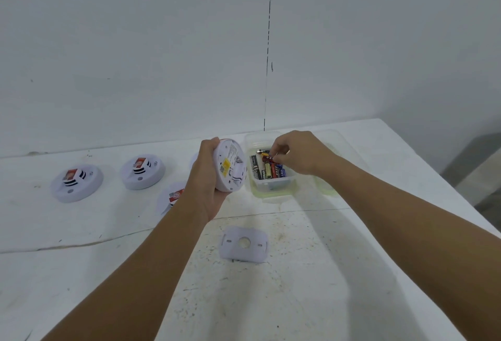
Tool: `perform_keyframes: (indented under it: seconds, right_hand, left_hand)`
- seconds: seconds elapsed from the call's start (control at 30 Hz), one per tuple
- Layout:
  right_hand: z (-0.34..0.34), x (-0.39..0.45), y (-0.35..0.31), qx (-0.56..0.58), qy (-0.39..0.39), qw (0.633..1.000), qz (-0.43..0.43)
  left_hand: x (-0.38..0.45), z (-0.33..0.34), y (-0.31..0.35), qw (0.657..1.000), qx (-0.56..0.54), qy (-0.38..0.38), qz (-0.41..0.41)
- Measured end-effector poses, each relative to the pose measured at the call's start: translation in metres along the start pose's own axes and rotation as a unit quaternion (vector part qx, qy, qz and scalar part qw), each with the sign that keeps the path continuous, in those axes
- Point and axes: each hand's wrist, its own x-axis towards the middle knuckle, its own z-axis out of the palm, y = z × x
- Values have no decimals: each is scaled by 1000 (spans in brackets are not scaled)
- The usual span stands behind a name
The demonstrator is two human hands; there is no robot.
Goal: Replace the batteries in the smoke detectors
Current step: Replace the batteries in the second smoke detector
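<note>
My left hand grips a round white smoke detector on edge, its back with a yellow label turned towards me. My right hand reaches into a clear plastic box of several batteries, and its fingertips pinch a red battery at the top of the pile. The detector's white mounting plate lies flat on the table in front of me. Two more detectors sit face up at the left. A third detector is partly hidden behind my left forearm.
The white table is scuffed and runs to a white wall behind. The box's clear lid lies behind my right forearm. The table's right edge drops off past my right arm.
</note>
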Motion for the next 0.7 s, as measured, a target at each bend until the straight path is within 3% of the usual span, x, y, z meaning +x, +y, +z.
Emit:
perform_keyframes:
  seconds: [0.27,0.4,0.7]
  right_hand:
    - [20,22,-18,-86,-100,991,-16]
    - [29,30,-24,-166,-97,981,-32]
    - [30,34,-32,-174,-137,975,-3]
  left_hand:
    - [10,-7,0,1000,-14,4,-19]
    - [12,-11,-1,1000,-18,8,-24]
    - [9,-18,-3,999,-7,5,-33]
